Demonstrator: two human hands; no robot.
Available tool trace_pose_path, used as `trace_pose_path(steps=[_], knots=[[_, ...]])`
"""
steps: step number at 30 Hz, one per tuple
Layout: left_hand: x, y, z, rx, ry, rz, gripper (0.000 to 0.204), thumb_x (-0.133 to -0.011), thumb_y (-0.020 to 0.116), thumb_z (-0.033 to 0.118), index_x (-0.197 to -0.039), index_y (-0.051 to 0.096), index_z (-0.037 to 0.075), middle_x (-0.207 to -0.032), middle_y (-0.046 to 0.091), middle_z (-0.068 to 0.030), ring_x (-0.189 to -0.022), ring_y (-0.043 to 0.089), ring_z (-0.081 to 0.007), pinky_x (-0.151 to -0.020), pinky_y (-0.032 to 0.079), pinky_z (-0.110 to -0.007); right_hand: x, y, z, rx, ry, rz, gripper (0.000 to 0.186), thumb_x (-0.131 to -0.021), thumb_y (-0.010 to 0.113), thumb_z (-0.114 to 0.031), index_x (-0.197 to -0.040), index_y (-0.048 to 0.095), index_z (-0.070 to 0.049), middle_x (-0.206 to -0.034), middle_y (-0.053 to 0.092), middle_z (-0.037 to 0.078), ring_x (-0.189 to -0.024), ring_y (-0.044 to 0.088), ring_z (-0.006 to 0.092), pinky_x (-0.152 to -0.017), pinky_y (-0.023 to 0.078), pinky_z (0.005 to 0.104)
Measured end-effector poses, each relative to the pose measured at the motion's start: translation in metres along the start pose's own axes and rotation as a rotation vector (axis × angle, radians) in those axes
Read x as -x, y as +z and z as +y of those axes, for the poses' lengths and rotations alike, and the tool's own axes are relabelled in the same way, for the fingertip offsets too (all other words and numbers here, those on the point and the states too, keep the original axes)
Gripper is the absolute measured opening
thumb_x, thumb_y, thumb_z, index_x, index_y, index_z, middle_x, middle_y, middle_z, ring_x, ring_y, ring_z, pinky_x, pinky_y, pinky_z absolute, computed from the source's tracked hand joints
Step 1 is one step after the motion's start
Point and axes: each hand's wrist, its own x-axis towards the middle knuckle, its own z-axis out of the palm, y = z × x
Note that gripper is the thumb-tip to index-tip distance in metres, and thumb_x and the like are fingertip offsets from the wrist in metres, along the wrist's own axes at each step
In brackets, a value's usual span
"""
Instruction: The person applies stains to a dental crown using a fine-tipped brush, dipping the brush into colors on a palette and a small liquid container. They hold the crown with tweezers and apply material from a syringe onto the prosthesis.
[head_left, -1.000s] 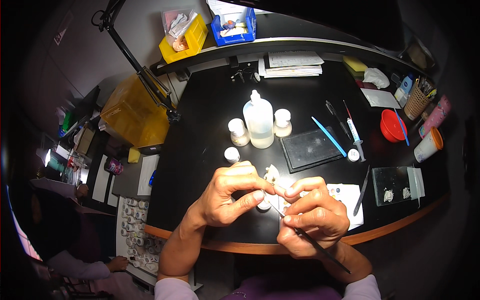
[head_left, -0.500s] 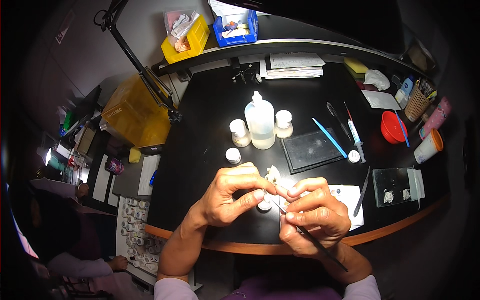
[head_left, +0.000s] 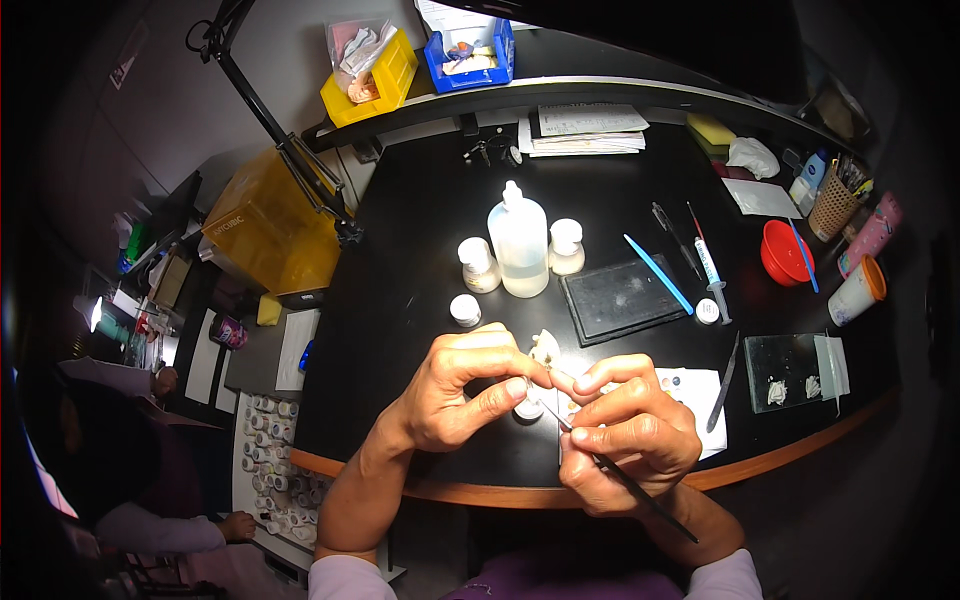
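My left hand (head_left: pixel 462 388) is closed in a pinch, thumb against forefinger, on a tiny pale piece whose kind I cannot make out. My right hand (head_left: pixel 640 425) grips a thin brush (head_left: pixel 648 500) with a dark handle, its tip reaching up to the left fingertips. The fingertips of both hands meet. Beneath them stands a small white open jar (head_left: pixel 528 410), partly covered. Just beyond the fingers lies a cream-coloured, tooth-like model (head_left: pixel 545 346). A white sheet with coloured dots (head_left: pixel 708 390) lies under and beside my right hand.
Beyond my hands stand a clear squeeze bottle (head_left: pixel 522 255), glass jars (head_left: pixel 479 265) and a black slab (head_left: pixel 625 300) with a blue stick. To the right are a syringe (head_left: pixel 712 275), tweezers (head_left: pixel 722 390), a red bowl (head_left: pixel 785 255) and a glass plate (head_left: pixel 775 370). Another person's hand (head_left: pixel 237 527) rests left.
Almost nothing differs. The brush and the fingertips have shifted very slightly; both hands keep their grip.
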Motion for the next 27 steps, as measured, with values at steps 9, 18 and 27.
trace_pose_path(steps=[9,18,27], knots=[[0.0005,0.0004,-0.0021,-0.022,0.035,0.008,0.021,-0.093,0.068,0.015,-0.106,0.079,0.003,-0.076,0.066,-0.0083,-0.071,0.056,-0.0204,-0.068,0.045,-0.034,-0.0004,-0.0008,-0.0033,-0.031,-0.002,-0.002,0.025,-0.063,0.071,0.008,-0.083,0.066,-0.007,-0.079,0.067,0.006,-0.09,0.065,0.0289,-0.082,0.055,0.0378],[-0.0013,-0.0004,0.0001,-0.07,0.1,-0.001,0.02,-0.089,0.071,0.013,-0.104,0.08,0.005,-0.073,0.064,-0.0046,-0.07,0.053,-0.018,-0.069,0.042,-0.033,-0.0003,-0.0035,-0.0016,-0.022,0.018,-0.012,0.025,-0.063,0.071,0.008,-0.082,0.065,-0.007,-0.078,0.067,0.005,-0.089,0.066,0.0279,-0.082,0.054,0.0373],[0.0003,-0.0007,-0.0001,-0.094,0.108,-0.002,0.016,-0.088,0.073,0.015,-0.1,0.08,0.006,-0.073,0.064,-0.0033,-0.068,0.052,-0.0178,-0.07,0.039,-0.033,0.0008,-0.0062,-0.0013,-0.047,0.037,-0.035,0.023,-0.063,0.074,0.007,-0.082,0.069,-0.004,-0.079,0.07,0.006,-0.095,0.069,0.0292,-0.083,0.054,0.0363]])
